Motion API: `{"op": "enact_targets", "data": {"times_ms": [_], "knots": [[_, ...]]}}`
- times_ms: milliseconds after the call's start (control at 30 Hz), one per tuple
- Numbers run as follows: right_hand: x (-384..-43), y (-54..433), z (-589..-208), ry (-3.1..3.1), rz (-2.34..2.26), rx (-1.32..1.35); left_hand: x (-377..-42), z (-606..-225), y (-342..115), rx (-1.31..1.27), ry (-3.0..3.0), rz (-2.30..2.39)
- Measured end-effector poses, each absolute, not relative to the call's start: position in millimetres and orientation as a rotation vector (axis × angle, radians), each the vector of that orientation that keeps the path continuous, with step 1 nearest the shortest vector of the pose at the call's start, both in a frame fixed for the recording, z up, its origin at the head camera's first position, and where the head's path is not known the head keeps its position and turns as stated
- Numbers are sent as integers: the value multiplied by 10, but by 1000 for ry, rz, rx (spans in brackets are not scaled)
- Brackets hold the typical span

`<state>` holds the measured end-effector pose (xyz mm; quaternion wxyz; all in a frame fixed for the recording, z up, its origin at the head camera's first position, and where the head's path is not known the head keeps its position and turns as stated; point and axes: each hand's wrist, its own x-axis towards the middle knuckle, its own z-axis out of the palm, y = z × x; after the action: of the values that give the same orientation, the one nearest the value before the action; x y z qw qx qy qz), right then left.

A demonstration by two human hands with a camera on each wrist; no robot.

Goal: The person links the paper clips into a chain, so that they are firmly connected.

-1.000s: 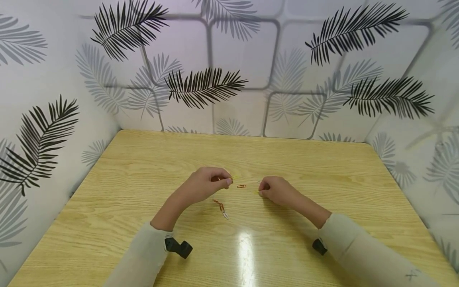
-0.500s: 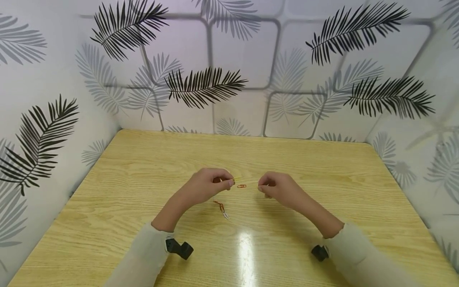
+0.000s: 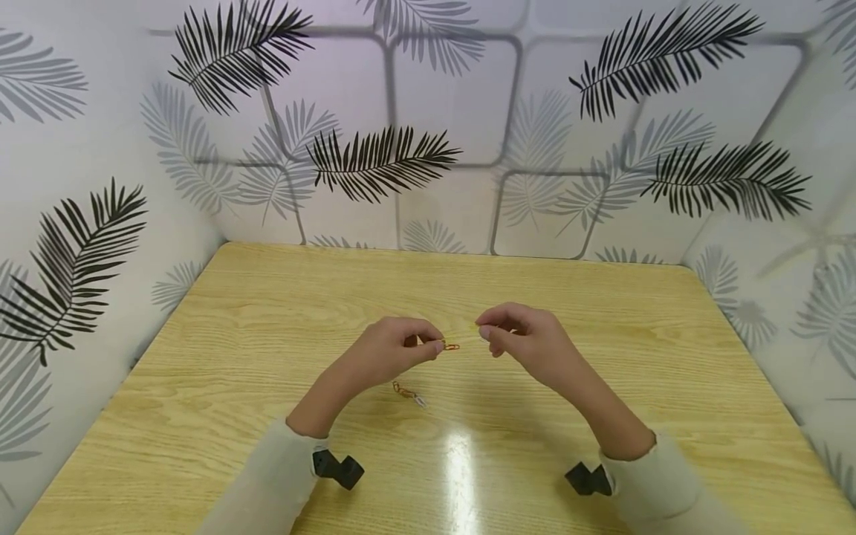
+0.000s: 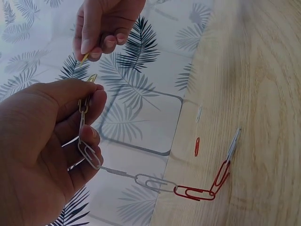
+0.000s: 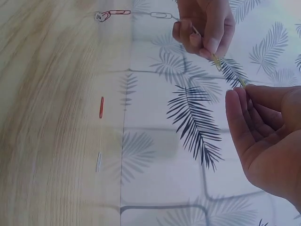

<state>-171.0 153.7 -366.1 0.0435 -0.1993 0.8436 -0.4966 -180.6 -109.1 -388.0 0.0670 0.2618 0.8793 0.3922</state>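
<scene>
My left hand (image 3: 391, 348) pinches a yellow paper clip (image 4: 92, 77) between thumb and forefinger, its tip sticking out beyond them. From that clip hangs a chain of linked paper clips, running past the curled fingers through white clips (image 4: 155, 182) and red clips (image 4: 194, 192) to a white end clip (image 4: 233, 143). The chain's far end reaches the table, in the head view just below the left hand. Facing it across a small gap, my right hand (image 3: 524, 338) pinches a second yellow paper clip (image 5: 242, 82), mostly covered by the fingertips.
A loose red paper clip (image 5: 101, 107) lies on the wooden table (image 3: 301, 282), with a loose white paper clip (image 5: 99, 162) beside it. Leaf-patterned walls (image 3: 441, 200) stand along the table's back and both sides.
The right hand has lifted off the table with the yellow paper clip and risen to face the left hand. My left hand has shifted slightly right, and the chain's visible end has changed its bend.
</scene>
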Motion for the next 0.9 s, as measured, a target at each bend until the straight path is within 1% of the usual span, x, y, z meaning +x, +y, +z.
{"op": "enact_targets", "data": {"times_ms": [167,433,667,900], "knots": [[-1638,1442,-3662,2508,-1586,-604,-1775,-3851,-1060,806,2667,1161],[-1612,1324,-3740,2485,-1573,-599,-1727,-3822,-1033,847,2705,1120],[-1612,1325,-3744,2524,-1539,-597,-1725,-3833,-1030,895,2728,1096],[-1612,1378,-3730,2528,-1565,-611,-1745,-3851,-1046,876,2665,1174]]}}
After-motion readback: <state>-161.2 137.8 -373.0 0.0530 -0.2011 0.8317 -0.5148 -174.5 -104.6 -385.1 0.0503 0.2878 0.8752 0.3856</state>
